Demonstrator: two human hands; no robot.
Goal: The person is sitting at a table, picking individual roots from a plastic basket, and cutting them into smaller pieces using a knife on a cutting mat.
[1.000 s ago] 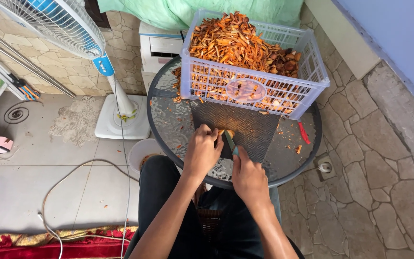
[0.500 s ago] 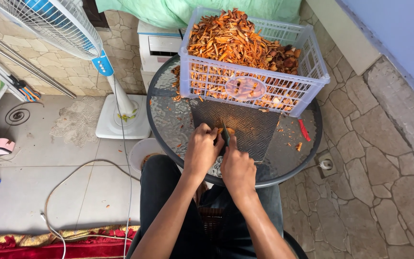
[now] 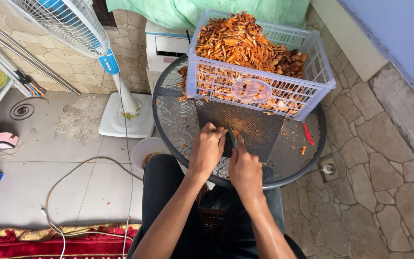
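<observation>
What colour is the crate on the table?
The crate is pale lilac-white plastic lattice, clearest in the head view.

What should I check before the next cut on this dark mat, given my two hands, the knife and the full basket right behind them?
1. Knife held firmly: ok, the right hand is closed on it, with the blade showing between the hands.
2. Left hand clear of the blade: not ok, it sits right beside the knife; whether its fingertips are tucked cannot be told.
3. Piece being cut: cannot tell, the hands hide it.
4. Dark cutting mat lying flat on the round glass table: ok.
5. White slatted basket of orange slices standing steady: ok, it rests on the table behind the mat.
6. Loose scraps on the table: not ok, bits lie near a red piece.
</observation>
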